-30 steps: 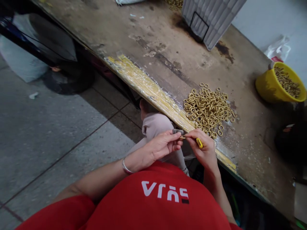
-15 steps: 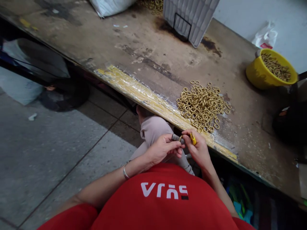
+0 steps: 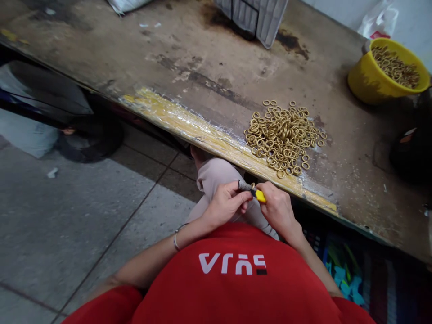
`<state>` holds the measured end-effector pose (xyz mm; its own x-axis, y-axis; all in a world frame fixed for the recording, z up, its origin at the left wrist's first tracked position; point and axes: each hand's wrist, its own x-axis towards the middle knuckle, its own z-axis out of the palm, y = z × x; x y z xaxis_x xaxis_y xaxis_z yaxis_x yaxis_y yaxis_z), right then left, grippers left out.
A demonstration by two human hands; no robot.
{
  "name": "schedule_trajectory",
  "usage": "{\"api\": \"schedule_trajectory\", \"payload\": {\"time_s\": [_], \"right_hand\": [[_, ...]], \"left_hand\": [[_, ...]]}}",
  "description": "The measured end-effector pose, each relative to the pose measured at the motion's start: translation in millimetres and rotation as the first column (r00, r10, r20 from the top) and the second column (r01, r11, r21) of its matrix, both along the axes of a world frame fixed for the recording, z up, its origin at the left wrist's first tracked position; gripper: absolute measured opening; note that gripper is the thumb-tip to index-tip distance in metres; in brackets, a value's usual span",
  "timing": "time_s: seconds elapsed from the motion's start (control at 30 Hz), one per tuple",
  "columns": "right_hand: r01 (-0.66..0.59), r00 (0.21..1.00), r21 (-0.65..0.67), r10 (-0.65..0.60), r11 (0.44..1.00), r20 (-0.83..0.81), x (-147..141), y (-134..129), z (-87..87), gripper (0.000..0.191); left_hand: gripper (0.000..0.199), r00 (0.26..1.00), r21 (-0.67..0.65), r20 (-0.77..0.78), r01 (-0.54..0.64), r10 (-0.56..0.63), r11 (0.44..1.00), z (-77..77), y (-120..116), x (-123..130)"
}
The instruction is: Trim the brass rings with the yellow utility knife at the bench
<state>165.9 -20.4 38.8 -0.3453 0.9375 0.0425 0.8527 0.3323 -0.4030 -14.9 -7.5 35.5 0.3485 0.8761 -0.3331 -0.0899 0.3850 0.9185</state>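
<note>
Ring (image 3: 253, 185) partly hidden between hands, yellow-handled tool (image 3: 259, 196) overlapping

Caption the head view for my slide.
Right hand brings a yellow tool to a ring, beside piled rings.

a low passage across the tabletop (image 3: 189, 49) is left between the ring pile (image 3: 283, 135) and the yellow bucket (image 3: 367, 81), which are set well apart. a wider lane is offered left of the pile, bounded at the far side by the grey ribbed container (image 3: 270, 27) and the white sack (image 3: 124, 4). at the near side, low movement is obstructed by the table edge (image 3: 202, 130) and the knee (image 3: 219, 177); to the right, by a dark object (image 3: 410, 155).
</note>
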Motion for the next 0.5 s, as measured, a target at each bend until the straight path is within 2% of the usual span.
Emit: {"api": "schedule_trajectory", "payload": {"time_s": [0.13,0.2,0.27,0.3,0.4,0.5], "right_hand": [[0.052,0.995,0.039,-0.055,0.998,0.077,2,7,-4.2,0.019],[0.173,0.974,0.066,-0.181,0.983,0.137,14,17,-7.2,0.02],[0.347,0.917,0.119,-0.363,0.93,0.167,33,29,-9.5,0.023],[0.39,0.902,0.146,-0.409,0.909,0.141,43,35,-10.3,0.022],[0.354,0.933,0.199,-0.36,0.914,-0.005,64,45,-11.7,0.016],[0.294,0.955,0.196,-0.295,0.936,-0.026,60,49,-13.8,0.015]], "left_hand": [[0.021,0.989,0.127,-0.148,0.039,-0.02,0.991,7.3,-3,-2],[0.021,0.984,0.247,-0.17,0.097,-0.055,0.964,12.7,-5,-4],[0.019,0.974,0.353,-0.168,0.201,-0.149,0.914,15.9,-7,-5],[0.019,0.965,0.382,-0.179,0.247,-0.191,0.89,15.6,-6,-5],[0.021,0.94,0.404,-0.274,0.305,-0.204,0.862,5.8,-1,-2],[0.022,0.922,0.442,-0.362,0.302,-0.14,0.845,-11.4,7,4]]}}
